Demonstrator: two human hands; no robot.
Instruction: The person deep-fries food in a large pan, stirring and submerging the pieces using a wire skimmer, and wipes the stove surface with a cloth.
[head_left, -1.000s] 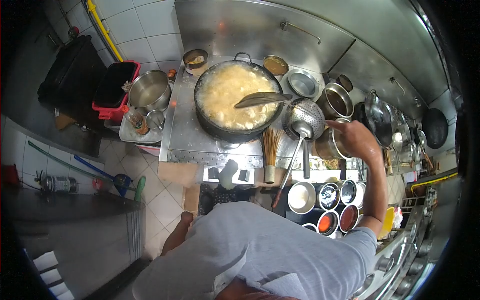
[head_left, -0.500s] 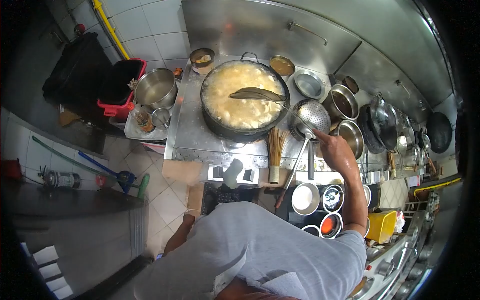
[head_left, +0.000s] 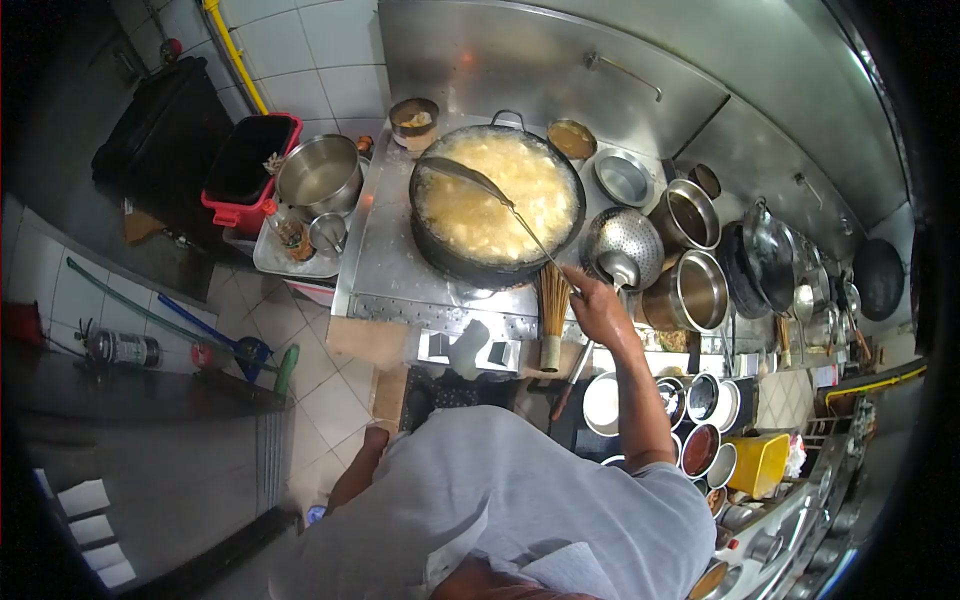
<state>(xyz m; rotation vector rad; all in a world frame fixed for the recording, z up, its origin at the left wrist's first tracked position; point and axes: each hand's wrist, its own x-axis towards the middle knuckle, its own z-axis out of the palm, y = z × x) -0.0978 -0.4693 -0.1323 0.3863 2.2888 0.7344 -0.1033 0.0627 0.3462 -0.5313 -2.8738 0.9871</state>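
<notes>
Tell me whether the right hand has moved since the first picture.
Yes: judged against the large black pot, the right hand has moved left and closer to it.

And the ladle [head_left: 466, 174] has the end of its handle [head_left: 541, 244] buried inside the right hand [head_left: 600, 308]! That hand blocks some shaft [head_left: 574, 368] of the strainer [head_left: 622, 242], the forearm [head_left: 648, 408] covers one side of the white pot [head_left: 601, 404], bubbling blurs the chunks [head_left: 490, 238] in the black pot [head_left: 470, 265], and the grey shirt [head_left: 500, 500] runs off the bottom edge
</notes>
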